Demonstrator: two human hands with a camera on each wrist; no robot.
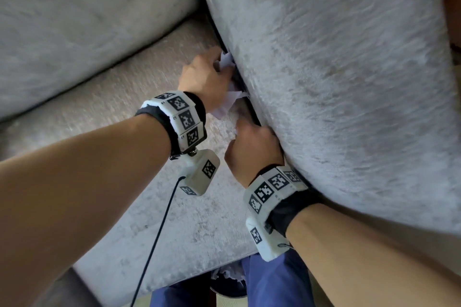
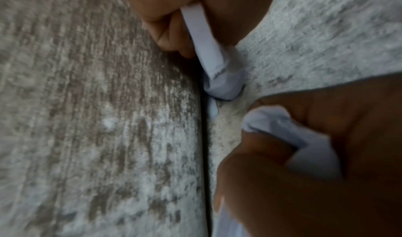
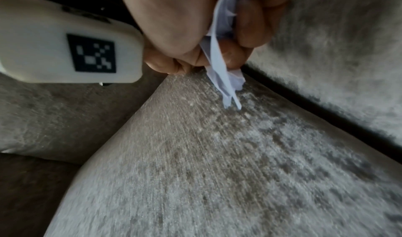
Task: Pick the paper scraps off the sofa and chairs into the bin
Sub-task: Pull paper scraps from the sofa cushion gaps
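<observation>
Where both hands meet: the dark gap [image 1: 253,113] between the sofa's seat cushion [image 1: 149,77] and its armrest [image 1: 336,82].
Left hand [image 1: 207,77]: on the cushion side of the gap, thumb and curled fingers pinching a paper strip [image 2: 206,51] whose crumpled end sits at the gap's mouth.
Right hand [image 1: 252,149]: pressed against the armrest right at the gap, nearer the person, fist closed round crumpled scraps [image 3: 219,60] that trail onto the cushion.
Loose scrap [image 2: 212,108]: wedged in the gap, between the two hands.
In the way: the bulging armrest overhangs the gap; the left wrist camera [image 1: 203,174] and its cable [image 1: 154,244] hang just beside the right hand.
Bin [image 1: 224,293]: apparently the dark round rim well back from the gap, below the cushion's front edge, with white scraps inside, partly hidden by blue trouser legs [image 1: 274,281].
</observation>
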